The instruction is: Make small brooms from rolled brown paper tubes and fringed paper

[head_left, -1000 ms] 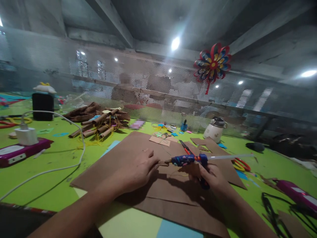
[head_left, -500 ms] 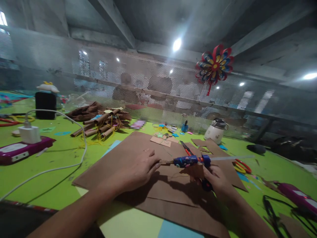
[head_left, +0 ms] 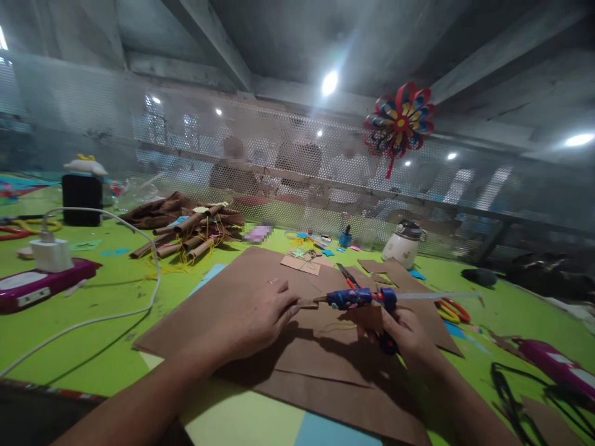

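Note:
My right hand [head_left: 402,328] is closed around the handle of a dark blue hot glue gun [head_left: 348,298], which points left. A long translucent glue stick [head_left: 434,295] sticks out of its rear end. Beneath the gun's body, by my right fingers, is a piece of brown cardboard [head_left: 369,317]. My left hand [head_left: 263,316] pinches a small brown cardboard strip [head_left: 307,304] by its left end. The gun's nozzle is at the strip's right end; whether they touch I cannot tell. Both hands are above a large brown cardboard sheet [head_left: 199,322].
A craft knife [head_left: 348,275] and scissors [head_left: 458,310] lie beyond and right of my hands. A white kettle-like bottle [head_left: 402,244] stands at the back. Rolled paper tubes [head_left: 198,235] with yellow string are piled back left. A purple power strip [head_left: 79,272] with a white cable is left.
The glue gun's nozzle has drawn slightly right from my left fingers, and more of the cardboard strip shows between them. The whole view has shifted slightly.

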